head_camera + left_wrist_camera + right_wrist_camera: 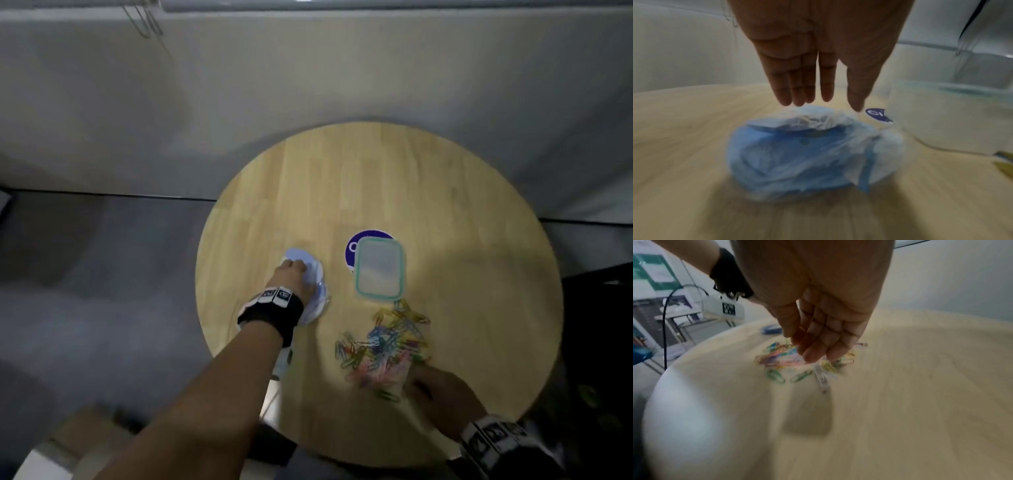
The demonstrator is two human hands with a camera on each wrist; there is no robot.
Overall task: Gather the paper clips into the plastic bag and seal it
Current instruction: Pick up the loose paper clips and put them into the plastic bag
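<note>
A person's left hand (291, 274) reached down over a crumpled plastic bag (317, 291) on a round wooden table (445, 192), its fingers (797, 91) straight and loosely spread, their tips at or just above the bag's bunched top; the blur left it unclear whether they touched the film. The clear bag, with something blue showing through it, lay on the table's left part, near the edge. The right hand (442, 390) hovered at the near side of a heap of coloured paper clips (383, 349), fingers (826, 344) gently bent and gripping nothing that could be made out, fingertips just above the clips. The clips were spread loose on the wood, none of them in the bag, which lay well apart to their left. A lidded clear container with a green rim (379, 269) stood just beyond the heap, partly covering a round dark-blue sticker (352, 246). Black bands with white marker tags circled both wrists. A pale wall rose behind the table and a grey floor showed to the left
</note>
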